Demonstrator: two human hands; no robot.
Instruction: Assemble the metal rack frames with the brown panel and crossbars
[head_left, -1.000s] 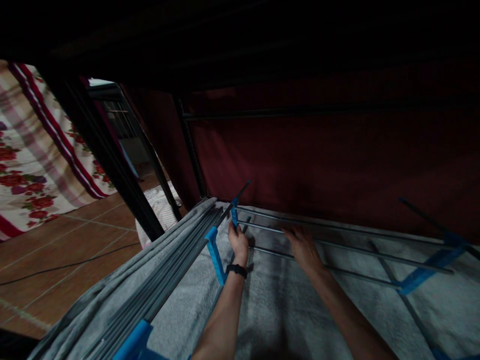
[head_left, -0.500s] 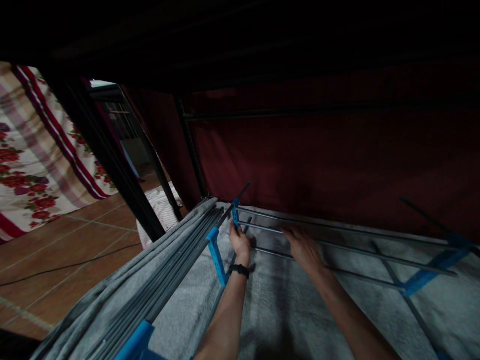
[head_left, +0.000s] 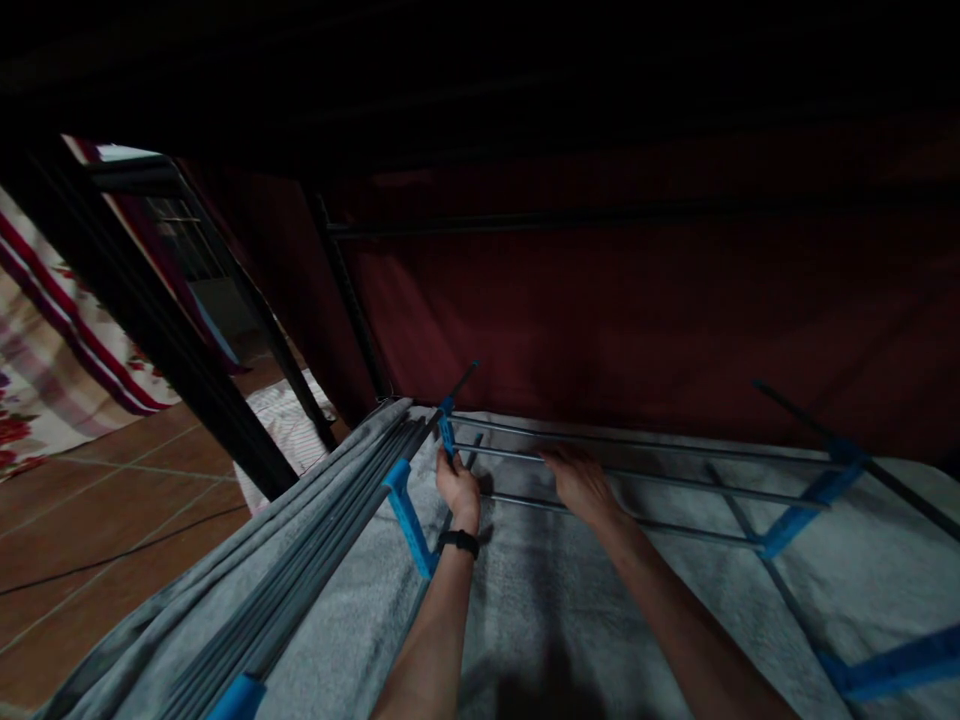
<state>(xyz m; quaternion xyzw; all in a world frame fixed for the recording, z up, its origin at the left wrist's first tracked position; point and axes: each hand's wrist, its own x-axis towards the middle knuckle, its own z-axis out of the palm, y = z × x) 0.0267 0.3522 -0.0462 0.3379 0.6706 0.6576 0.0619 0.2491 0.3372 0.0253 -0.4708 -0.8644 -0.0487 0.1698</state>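
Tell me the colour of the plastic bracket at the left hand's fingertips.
Blue; the head view shows the bracket just above the left hand.

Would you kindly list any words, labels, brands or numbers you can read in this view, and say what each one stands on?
No text can be read anywhere.
The blue connector in the left hand, the grey rods, the black wristband, the grey cloth and the dark red fabric wall carry no visible lettering.
The floral cloth shows only a pattern.

Smooth grey metal rods (head_left: pixel 645 470) with matt blue plastic brackets (head_left: pixel 409 520) lie over nubby grey cloth (head_left: pixel 555 610).
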